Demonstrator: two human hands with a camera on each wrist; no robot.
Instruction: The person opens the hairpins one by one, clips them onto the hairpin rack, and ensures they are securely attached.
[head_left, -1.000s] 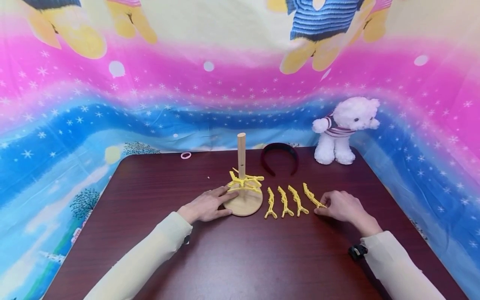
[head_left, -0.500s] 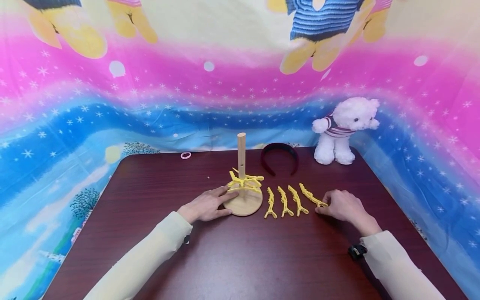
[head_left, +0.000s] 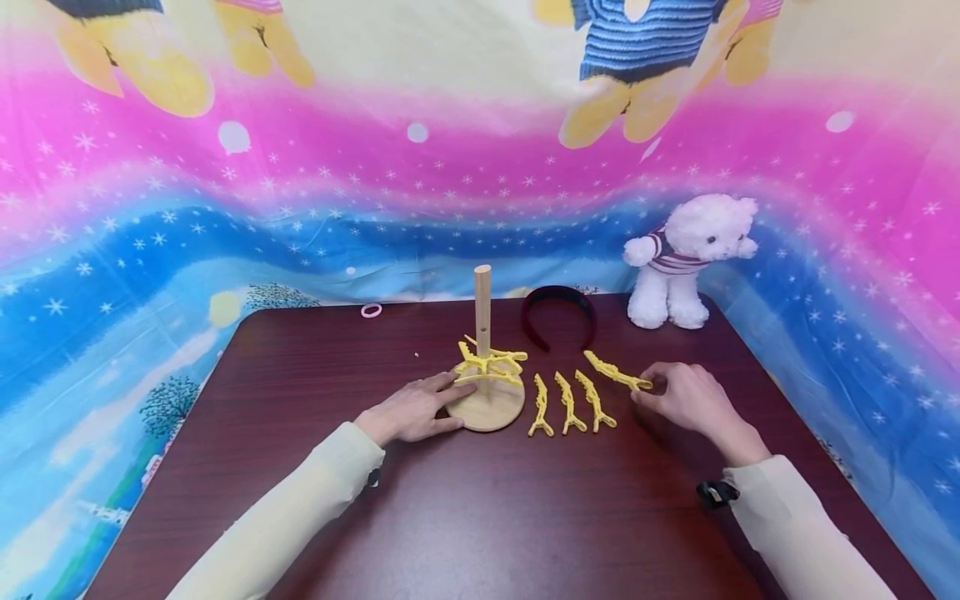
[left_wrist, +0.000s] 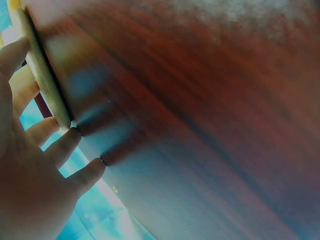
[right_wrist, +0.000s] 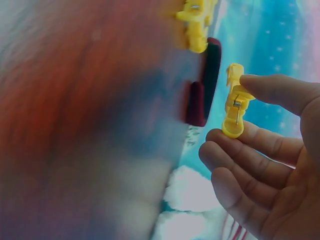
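My right hand (head_left: 693,408) pinches a yellow alligator hair clip (head_left: 617,372) by its handle end, thumb on one side and fingers on the other. The right wrist view shows the clip's small metal spring (right_wrist: 237,104). Three matching hair clips (head_left: 570,405) lie in a row on the table, left of that hand. My left hand (head_left: 414,410) rests with spread, straight fingers at the round base (head_left: 491,414) of a wooden stand; in the left wrist view its fingers (left_wrist: 65,148) reach the base's edge. More yellow clips (head_left: 487,367) surround the lower part of the stand's post (head_left: 483,304).
A dark red headband (head_left: 558,293) lies behind the row of clips. At the back right of the table (head_left: 480,517) stands a white plush bear (head_left: 678,267) in a striped top. A small pink ring (head_left: 371,311) lies near the back edge. Patterned cloth (head_left: 420,192) surrounds the table.
My right hand has lifted the rightmost hair clip and moved slightly away from me; the clip has turned from slanting steeply to lying more crosswise. The left hand stays where it was.
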